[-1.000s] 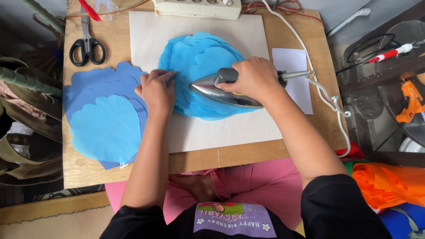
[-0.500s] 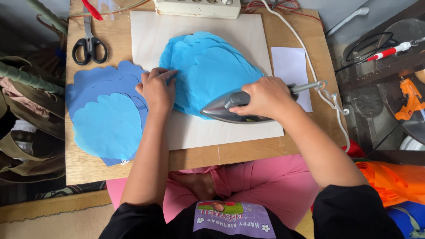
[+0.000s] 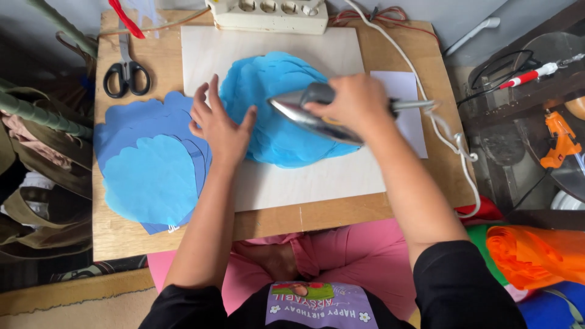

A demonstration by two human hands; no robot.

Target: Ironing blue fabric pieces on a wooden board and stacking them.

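So the right hand (image 3: 353, 103) is wrapped tight around the handle of a silver iron (image 3: 311, 116), which sits tilted over a bright blue petal-shaped sheet (image 3: 274, 134). That sheet lies on a pale board (image 3: 304, 176) in the middle of a low wooden table (image 3: 365, 213). The left hand (image 3: 219, 125) is spread wide and flat, fingers fanned out, palm pressing right at the left edge of the blue sheet where it meets the board. It's not gripping anything, just holding stuff down.

Just left of that hand there's a stack of darker and lighter blue cut sheets (image 3: 149, 164) hanging partly off the board onto the table. Black-handled scissors (image 3: 126, 73) lie at the top left corner, well apart from both hands. A cream power strip (image 3: 268, 15) sits along the far edge, and a white cord (image 3: 439, 122) runs down the right side to the iron's back end. A small white paper (image 3: 408, 116) lies under the iron's rear.
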